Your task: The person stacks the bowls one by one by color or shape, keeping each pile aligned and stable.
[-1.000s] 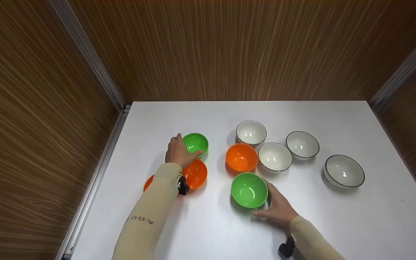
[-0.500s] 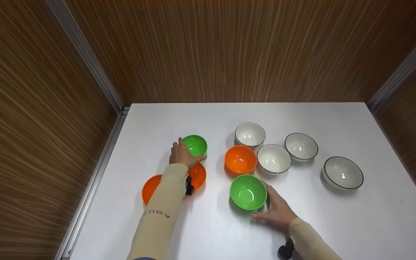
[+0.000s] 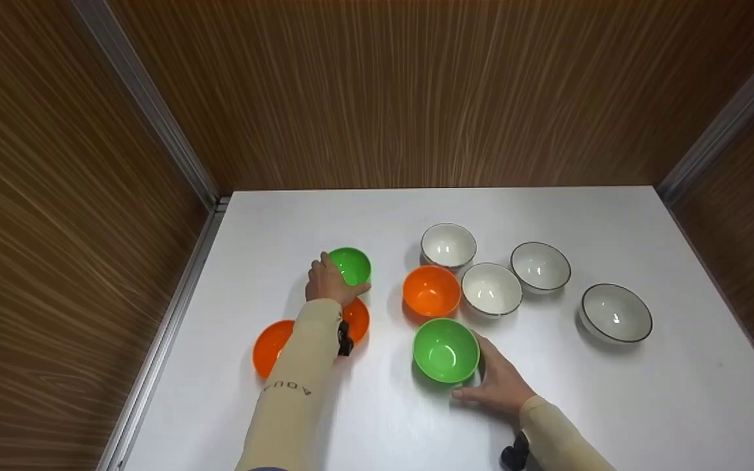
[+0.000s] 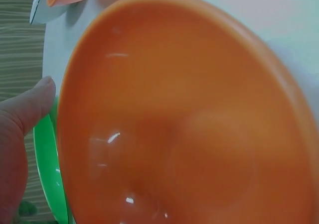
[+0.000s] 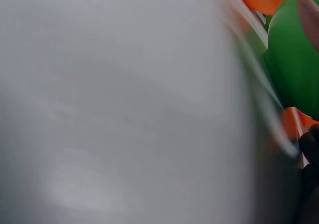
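My left hand (image 3: 330,282) grips the left green bowl (image 3: 353,267) from its near left side. In the left wrist view the thumb (image 4: 36,102) lies at that bowl's rim, and an orange bowl (image 4: 189,99) fills most of the picture. Below the hand in the head view, one orange bowl (image 3: 357,321) is partly hidden by the wrist. Another orange bowl (image 3: 271,347) shows left of the sleeve. My right hand (image 3: 499,381) holds the nearer green bowl (image 3: 446,351) by its right side, thumb at the front; a fingertip overlaps this bowl in the right wrist view.
Just beyond the nearer green bowl sits an orange bowl (image 3: 431,292). White dark-rimmed bowls stand around and right of it: one behind (image 3: 448,246), one beside it (image 3: 491,290), others farther right (image 3: 540,267). Wood-grain panels (image 3: 403,91) enclose the white table (image 3: 377,418).
The left forearm has swung slightly right, uncovering more of the leftmost orange bowl. My left hand stays at its green bowl, and the right hand keeps its hold. The head view has shifted slightly.
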The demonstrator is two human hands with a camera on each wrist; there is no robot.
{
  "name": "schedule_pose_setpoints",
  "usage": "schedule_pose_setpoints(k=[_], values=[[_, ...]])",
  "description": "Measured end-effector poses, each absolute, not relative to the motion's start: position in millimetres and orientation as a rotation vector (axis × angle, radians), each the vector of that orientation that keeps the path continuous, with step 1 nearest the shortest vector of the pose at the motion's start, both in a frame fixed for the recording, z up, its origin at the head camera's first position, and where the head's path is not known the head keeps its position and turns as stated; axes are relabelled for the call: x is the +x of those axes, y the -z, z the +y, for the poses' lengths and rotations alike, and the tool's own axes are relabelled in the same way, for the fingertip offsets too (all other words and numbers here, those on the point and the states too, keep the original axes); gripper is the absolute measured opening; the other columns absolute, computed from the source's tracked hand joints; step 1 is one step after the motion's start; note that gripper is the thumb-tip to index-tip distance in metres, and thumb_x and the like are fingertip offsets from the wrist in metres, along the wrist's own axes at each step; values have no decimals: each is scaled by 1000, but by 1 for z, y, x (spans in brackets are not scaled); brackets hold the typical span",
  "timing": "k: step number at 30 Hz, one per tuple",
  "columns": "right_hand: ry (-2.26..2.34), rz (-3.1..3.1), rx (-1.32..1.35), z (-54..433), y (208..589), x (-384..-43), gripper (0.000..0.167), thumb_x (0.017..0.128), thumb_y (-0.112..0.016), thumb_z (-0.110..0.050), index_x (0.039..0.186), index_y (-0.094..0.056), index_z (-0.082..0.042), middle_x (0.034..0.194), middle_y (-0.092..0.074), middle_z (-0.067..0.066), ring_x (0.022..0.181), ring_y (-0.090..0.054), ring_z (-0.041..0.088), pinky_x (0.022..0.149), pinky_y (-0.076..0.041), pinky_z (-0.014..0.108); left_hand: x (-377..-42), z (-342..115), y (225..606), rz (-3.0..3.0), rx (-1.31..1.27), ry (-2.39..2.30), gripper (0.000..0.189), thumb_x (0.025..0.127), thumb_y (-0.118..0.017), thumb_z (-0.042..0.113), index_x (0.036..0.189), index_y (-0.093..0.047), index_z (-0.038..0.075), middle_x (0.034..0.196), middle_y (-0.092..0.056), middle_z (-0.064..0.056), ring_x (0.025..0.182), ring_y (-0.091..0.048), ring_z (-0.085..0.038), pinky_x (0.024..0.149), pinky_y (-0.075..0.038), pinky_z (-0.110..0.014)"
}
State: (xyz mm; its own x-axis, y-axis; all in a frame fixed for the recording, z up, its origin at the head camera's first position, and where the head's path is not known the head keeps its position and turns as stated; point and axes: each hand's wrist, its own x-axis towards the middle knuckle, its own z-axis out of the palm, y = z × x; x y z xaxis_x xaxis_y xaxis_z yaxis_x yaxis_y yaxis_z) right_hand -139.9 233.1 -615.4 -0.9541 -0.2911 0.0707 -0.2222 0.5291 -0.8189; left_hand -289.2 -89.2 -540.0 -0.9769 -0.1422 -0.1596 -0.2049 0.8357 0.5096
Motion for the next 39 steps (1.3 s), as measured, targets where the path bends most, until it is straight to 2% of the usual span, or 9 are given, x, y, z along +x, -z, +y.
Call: schedule_pose_setpoints(k=[7,21,31,39], values=[[1411,2681,-452,232,616,-140,122,51,-92,-47,150,-30,-12,149,-39,7,137,-35,26,114,-23,49,-288,-90,539,2940,-254,-752,117,70,-79,55,149,-16,-4,136,-38,-26,123,-42,-39,97,-44,-51],[1449,2636,-427,233,614,-140,121,52,-93,-44,150,-30,-13,149,-38,7,137,-34,24,114,-21,49,-291,-84,543,2983,-218,-756,107,72,-82,41,148,-21,-4,137,-34,-27,123,-40,-39,98,-43,-51],[1436,2666,-470,232,616,-141,119,52,-93,-45,149,-31,-16,148,-41,3,136,-36,22,114,-23,48,-291,-88,542,3013,-199,-964,100,69,-85,34,144,-27,1,134,-35,-20,120,-42,-35,95,-46,-47],[1434,2669,-462,233,618,-141,119,52,-93,-45,149,-32,-13,148,-40,5,136,-36,23,114,-23,49,-284,-91,530,3039,-139,-1107,102,68,-85,34,146,-26,5,139,-32,-17,124,-38,-31,101,-41,-47]])
